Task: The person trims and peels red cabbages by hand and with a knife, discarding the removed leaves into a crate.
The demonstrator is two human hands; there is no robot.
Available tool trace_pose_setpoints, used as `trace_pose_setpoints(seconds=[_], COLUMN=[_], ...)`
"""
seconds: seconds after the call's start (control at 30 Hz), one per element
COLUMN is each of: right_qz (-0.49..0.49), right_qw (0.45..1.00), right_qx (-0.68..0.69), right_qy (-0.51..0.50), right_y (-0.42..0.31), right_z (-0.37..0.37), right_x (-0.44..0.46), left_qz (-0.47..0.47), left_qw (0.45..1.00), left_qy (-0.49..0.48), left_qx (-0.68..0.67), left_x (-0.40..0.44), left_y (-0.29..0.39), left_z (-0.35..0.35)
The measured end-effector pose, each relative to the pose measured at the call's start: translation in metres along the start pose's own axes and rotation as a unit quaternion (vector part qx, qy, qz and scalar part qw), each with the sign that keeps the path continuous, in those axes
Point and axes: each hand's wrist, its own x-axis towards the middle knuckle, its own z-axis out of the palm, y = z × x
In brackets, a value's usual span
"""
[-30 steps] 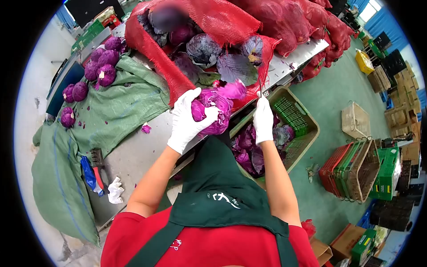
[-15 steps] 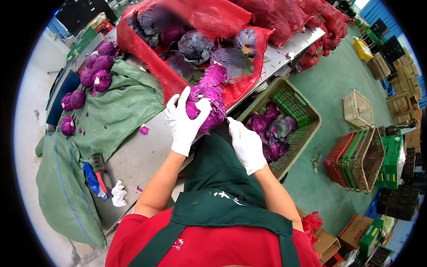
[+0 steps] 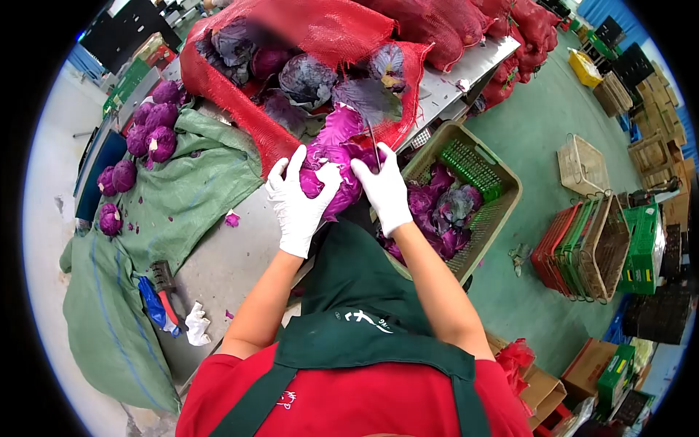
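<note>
Reference item: the purple cabbage point(image 3: 314, 182). All directions are given from the wearer's viewpoint.

1. Position. The purple cabbage is held between the two hands, at the near edge of the table point(image 3: 218, 269). The red mesh sack point(image 3: 349, 29) lies directly beyond it, open, with dark cabbages point(image 3: 307, 79) inside.

2. Left hand. The left hand point(image 3: 300, 205) supports the cabbage from its left and near side. Fingers are spread wide; the thumb presses across the near face.

3. Right hand. The right hand point(image 3: 384, 188) is just beside the right flank of the cabbage, closed around a knife point(image 3: 375, 142). The handle is hidden in the grip. Thumb contact with the cabbage appears likely but cannot be confirmed.

4. Key relation. The head is roughly round; its long direction is set by an outer leaf point(image 3: 341, 125) extending from the far side toward the sack. The blade points the same way, roughly parallel to this leaf, along its right side. The right hand is nearer to the leaf than the left. Whether blade and leaf touch cannot be determined.

5. Surroundings. Right of the cabbage, below table level: a crate point(image 3: 489, 175) containing purple leaves point(image 3: 437, 211). Left of it: a green sheet point(image 3: 182, 197) carrying purple heads point(image 3: 160, 144).
</note>
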Motion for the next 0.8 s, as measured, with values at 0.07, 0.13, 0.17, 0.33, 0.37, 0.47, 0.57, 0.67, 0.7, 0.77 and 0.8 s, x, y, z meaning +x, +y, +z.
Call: trace_pose_setpoints(seconds=[0.07,0.13,0.17,0.33,0.37,0.47,0.57,0.67,0.7,0.77,0.8], right_qz=[0.025,0.035,0.034,0.104,0.020,-0.202,-0.235,-0.209,-0.238,-0.288,-0.226], right_qw=[0.999,0.999,0.999,0.992,0.988,0.978,0.965,0.962,0.958,0.950,0.969], right_qx=[0.043,0.007,-0.029,-0.012,-0.095,-0.043,0.007,-0.095,-0.096,-0.119,-0.081], right_qy=[-0.007,-0.023,-0.032,0.073,0.123,0.042,-0.121,-0.151,-0.131,-0.032,-0.053], right_y=[0.034,0.046,0.055,0.052,0.040,-0.002,-0.016,-0.027,-0.025,-0.001,0.010], right_z=[0.015,0.009,0.007,-0.009,-0.008,-0.006,0.002,-0.006,-0.005,0.000,-0.001], right_x=[0.032,0.042,0.043,0.010,-0.003,-0.029,-0.029,-0.022,-0.020,-0.004,-0.001], left_qz=[0.009,-0.003,-0.008,-0.090,-0.097,-0.114,-0.126,-0.075,-0.077,-0.116,-0.109], left_qw=[0.999,0.992,0.984,0.958,0.957,0.959,0.964,0.973,0.973,0.958,0.957], left_qy=[0.006,-0.021,-0.043,-0.074,-0.060,-0.056,-0.066,-0.068,-0.069,-0.070,-0.056], left_qx=[-0.033,-0.122,-0.172,-0.263,-0.267,-0.252,-0.223,-0.209,-0.209,-0.253,-0.262], left_x=[0.002,0.012,0.017,0.023,0.023,0.018,0.020,0.020,0.020,0.022,0.019], left_y=[-0.006,-0.024,-0.031,-0.063,-0.068,-0.063,-0.050,-0.054,-0.055,-0.052,-0.055], left_z=[0.000,-0.005,-0.011,-0.014,-0.010,-0.013,-0.018,-0.014,-0.014,-0.017,-0.015])
